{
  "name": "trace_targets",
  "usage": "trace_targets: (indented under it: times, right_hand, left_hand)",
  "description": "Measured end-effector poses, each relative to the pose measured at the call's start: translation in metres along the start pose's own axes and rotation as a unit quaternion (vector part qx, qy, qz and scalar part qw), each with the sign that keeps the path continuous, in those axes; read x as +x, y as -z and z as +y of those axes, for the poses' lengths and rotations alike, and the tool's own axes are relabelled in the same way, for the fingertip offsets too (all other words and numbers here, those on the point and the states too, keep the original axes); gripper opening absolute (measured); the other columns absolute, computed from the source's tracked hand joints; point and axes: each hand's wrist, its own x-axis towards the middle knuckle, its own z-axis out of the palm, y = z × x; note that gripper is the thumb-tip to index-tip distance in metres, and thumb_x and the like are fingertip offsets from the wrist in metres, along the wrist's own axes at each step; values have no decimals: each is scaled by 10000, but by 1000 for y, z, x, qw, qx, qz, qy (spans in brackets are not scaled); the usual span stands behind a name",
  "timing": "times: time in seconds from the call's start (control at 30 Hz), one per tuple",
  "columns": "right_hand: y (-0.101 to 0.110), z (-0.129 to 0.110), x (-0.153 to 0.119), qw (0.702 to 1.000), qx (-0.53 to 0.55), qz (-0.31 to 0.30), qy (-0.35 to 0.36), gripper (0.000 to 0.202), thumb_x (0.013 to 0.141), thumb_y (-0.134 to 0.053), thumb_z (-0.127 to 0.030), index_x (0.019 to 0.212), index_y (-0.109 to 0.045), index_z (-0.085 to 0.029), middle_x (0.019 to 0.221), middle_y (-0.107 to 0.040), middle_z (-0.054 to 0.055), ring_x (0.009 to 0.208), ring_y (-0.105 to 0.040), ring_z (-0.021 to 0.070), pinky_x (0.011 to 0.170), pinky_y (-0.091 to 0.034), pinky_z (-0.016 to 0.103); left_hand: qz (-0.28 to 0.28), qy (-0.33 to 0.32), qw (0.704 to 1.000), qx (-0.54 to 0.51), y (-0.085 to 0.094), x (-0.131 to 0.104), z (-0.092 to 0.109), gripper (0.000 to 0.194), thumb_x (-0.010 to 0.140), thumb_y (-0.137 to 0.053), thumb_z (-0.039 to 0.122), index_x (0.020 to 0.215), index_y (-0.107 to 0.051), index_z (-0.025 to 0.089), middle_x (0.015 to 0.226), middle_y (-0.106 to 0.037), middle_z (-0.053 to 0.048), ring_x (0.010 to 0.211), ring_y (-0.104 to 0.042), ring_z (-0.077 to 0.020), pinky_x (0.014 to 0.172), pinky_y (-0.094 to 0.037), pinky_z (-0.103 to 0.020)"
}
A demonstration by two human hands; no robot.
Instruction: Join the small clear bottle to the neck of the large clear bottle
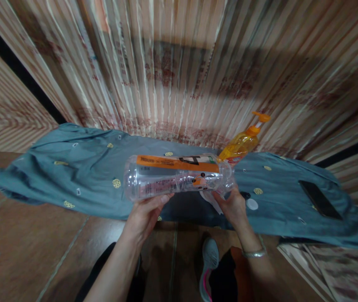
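A large clear plastic bottle (pixel 166 178) with an orange and white label lies sideways in the air above the cloth, its base to the left. My left hand (pixel 149 212) holds its underside near the base, thumb along the near side. At the neck end, my right hand (pixel 232 205) has its fingers closed around the clear neck; part of the grip is hidden. Below that hand, a white piece of tissue or film (pixel 211 201) shows. A round white cap (pixel 252 204) lies just right of my right hand, with a small dark round thing (pixel 245 195) beside it.
A pump bottle of yellow liquid (pixel 240 144) with an orange top stands behind the bottle's neck. A black phone (pixel 320 199) lies on the right of the narrow surface, which a blue-green patterned cloth (pixel 97 167) covers. A pleated curtain (pixel 172 84) hangs behind.
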Motion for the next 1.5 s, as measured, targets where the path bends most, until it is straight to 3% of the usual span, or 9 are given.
trace_targets:
  times: [0.3, 0.97, 1.5]
  right_hand:
    - [2, -1, 0, 1000, 0, -5, -4, 527, 709, -646, -474, 1110, -535, -151, 902, -709, 128, 812, -676, 301, 689, -513, 387]
    - [-1, 0, 1, 1000, -4, -5, -11, 563, 700, -639, -494, 1123, -540, -136, 873, -706, 115, 801, -679, 291, 667, -498, 352]
    - [1, -3, 1, 1000, -7, -11, -21, 554, 705, -634, -499, 1114, -542, -138, 873, -707, 127, 795, -677, 301, 676, -503, 376]
  left_hand:
    - [10, 6, 1000, -6, 0, -1, 0, 256, 456, -819, 117, 688, -723, 167, 783, -755, -47, 840, -690, -210, 852, -533, -337]
    - [-35, -5, 999, 0, 3, 0, -2, 320, 498, -832, 158, 808, -756, 166, 881, -766, -54, 899, -685, -203, 872, -528, -306]
    - [-20, -5, 1000, 3, 0, 0, 0, 326, 464, -839, 159, 780, -759, 178, 854, -766, -44, 873, -686, -194, 840, -535, -288]
